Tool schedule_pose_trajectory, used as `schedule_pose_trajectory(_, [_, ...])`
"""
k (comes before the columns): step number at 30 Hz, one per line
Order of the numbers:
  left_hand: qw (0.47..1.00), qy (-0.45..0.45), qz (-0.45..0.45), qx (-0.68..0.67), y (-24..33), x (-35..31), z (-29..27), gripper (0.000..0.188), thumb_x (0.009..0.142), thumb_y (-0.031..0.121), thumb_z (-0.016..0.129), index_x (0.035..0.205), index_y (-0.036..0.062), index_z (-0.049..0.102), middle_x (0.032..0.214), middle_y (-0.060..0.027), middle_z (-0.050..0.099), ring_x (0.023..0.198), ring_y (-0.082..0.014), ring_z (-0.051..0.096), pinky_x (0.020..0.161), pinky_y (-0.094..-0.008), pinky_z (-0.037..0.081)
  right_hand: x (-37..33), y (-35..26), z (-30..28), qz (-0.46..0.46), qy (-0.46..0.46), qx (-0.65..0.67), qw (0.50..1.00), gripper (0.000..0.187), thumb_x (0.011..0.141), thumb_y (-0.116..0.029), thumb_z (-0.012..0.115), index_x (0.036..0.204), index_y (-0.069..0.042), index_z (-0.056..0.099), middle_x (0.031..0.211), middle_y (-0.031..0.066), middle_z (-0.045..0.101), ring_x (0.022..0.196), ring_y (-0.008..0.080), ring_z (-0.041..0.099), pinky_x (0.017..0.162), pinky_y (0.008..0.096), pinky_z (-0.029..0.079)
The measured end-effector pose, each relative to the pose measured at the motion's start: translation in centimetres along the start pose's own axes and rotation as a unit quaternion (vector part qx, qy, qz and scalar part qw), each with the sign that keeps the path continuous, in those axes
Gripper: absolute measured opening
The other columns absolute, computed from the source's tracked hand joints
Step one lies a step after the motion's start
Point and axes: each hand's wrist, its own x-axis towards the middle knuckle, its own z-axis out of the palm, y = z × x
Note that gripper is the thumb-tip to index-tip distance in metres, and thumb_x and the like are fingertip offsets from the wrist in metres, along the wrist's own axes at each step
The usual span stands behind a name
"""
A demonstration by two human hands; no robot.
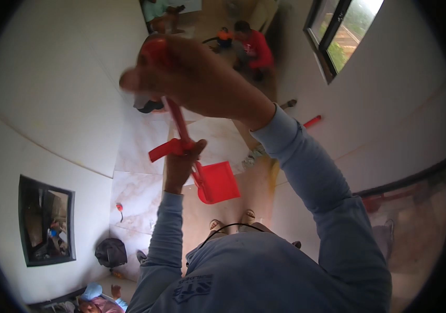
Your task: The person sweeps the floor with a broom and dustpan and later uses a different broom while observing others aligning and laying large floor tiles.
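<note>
Both of my hands are closed on a red long-handled tool with a flat, squarish plate [220,182]; I cannot make out its exact kind. High up in front of me, my right hand [186,75] grips the upper end of the tool, whose tip is partly hidden and a little blurred. Lower down, my left hand [181,164] is wrapped around the shaft beside a short red side piece [163,150]. The shaft [177,121] slants between the two hands. The plate hangs just right of my left hand, above the floor.
A person in red [257,48] crouches at the far end. Another person [157,15] is behind at the left. A black bag [111,253] and a small red item [120,211] lie left. A red rod [313,121] is by the right wall. A person [100,303] sits lower left.
</note>
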Motion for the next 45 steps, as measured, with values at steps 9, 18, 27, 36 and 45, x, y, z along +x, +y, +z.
schedule_pose_trajectory(9, [0.996, -0.025, -0.058, 0.065, -8.1, -4.2, -7.6, 0.014, 0.098, 0.017, 0.070, 0.100, 0.0028, 0.069, 0.090, 0.0016, 0.064, 0.090, -0.0091, 0.058, 0.084, -0.0280, 0.047, -25.5, 30.8, 2.5, 0.297, 0.098, -0.150, 0.938, 0.037, 0.101, -0.041, 0.062, 0.107, -0.005, 0.067, 0.095, 0.0169, 0.071, 0.089, 0.0354, 0.069, 0.078, 0.0469, 0.052])
schedule_pose_trajectory(18, [0.986, 0.095, -0.125, 0.064, -14.4, -9.7, -12.3, 0.012, 0.099, 0.015, 0.067, 0.097, 0.0029, 0.065, 0.097, -0.0034, 0.064, 0.097, -0.0152, 0.060, 0.093, -0.0329, 0.048, -77.6, 31.3, 17.5, 0.826, -0.099, -0.072, 0.550, 0.057, 0.098, -0.055, 0.055, 0.119, -0.005, 0.071, 0.114, 0.0185, 0.071, 0.100, 0.0325, 0.069, 0.087, 0.0463, 0.055])
schedule_pose_trajectory(27, [0.973, 0.076, -0.143, 0.166, -16.7, -4.5, -9.4, 0.018, 0.100, 0.019, 0.068, 0.095, 0.0027, 0.064, 0.089, -0.0030, 0.064, 0.082, -0.0127, 0.057, 0.080, -0.0318, 0.048, -73.9, 43.3, 7.5, 0.403, -0.236, -0.327, 0.821, 0.040, 0.096, -0.045, 0.056, 0.103, -0.011, 0.075, 0.094, 0.0135, 0.074, 0.083, 0.0271, 0.072, 0.080, 0.0464, 0.055])
schedule_pose_trajectory(36, [0.938, 0.099, -0.230, 0.239, -17.1, 1.3, 1.2, 0.021, 0.101, 0.019, 0.066, 0.111, 0.0011, 0.070, 0.100, -0.0045, 0.067, 0.092, -0.0141, 0.060, 0.086, -0.0313, 0.050, -44.8, 61.3, -14.6, 0.603, 0.102, 0.030, 0.791, 0.042, 0.100, -0.043, 0.056, 0.102, -0.002, 0.064, 0.086, 0.0097, 0.070, 0.067, 0.0163, 0.067, 0.059, 0.0332, 0.053])
schedule_pose_trajectory(45, [0.901, 0.144, -0.296, 0.283, -19.3, 7.5, 10.0, 0.030, 0.103, 0.020, 0.060, 0.125, -0.0001, 0.066, 0.117, -0.0096, 0.066, 0.108, -0.0192, 0.060, 0.098, -0.0329, 0.047, -37.1, 80.2, -27.1, 0.608, -0.095, -0.163, 0.771, 0.042, 0.095, -0.037, 0.053, 0.106, 0.001, 0.069, 0.111, 0.0267, 0.070, 0.105, 0.0444, 0.066, 0.094, 0.0512, 0.051])
